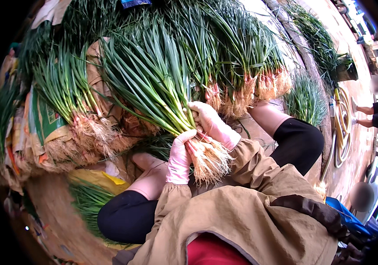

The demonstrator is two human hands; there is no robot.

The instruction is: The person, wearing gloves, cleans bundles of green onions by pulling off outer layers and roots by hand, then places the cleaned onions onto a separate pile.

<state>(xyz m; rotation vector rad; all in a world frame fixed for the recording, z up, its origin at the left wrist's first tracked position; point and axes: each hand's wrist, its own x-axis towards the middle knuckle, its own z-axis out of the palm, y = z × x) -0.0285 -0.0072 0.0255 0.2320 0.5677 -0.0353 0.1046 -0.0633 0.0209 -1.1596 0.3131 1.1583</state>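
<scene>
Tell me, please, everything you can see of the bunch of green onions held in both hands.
The bunch is a thick sheaf of long green leaves fanning up and left, narrowing to pale pinkish stalks and a tuft of tan roots pointing down right. The gloved left hand and right hand grip it just above the roots. Similar bunches lie around it.

Bundle [162,88] between stacks [69,97]; hose [343,132] right

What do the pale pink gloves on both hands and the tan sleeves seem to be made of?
The pale pink gloves on the left hand and right hand look like thin rubber or latex: smooth, tight, faintly shiny. The tan sleeves look like matte woven fabric, creased and gathered at the cuffs.
</scene>
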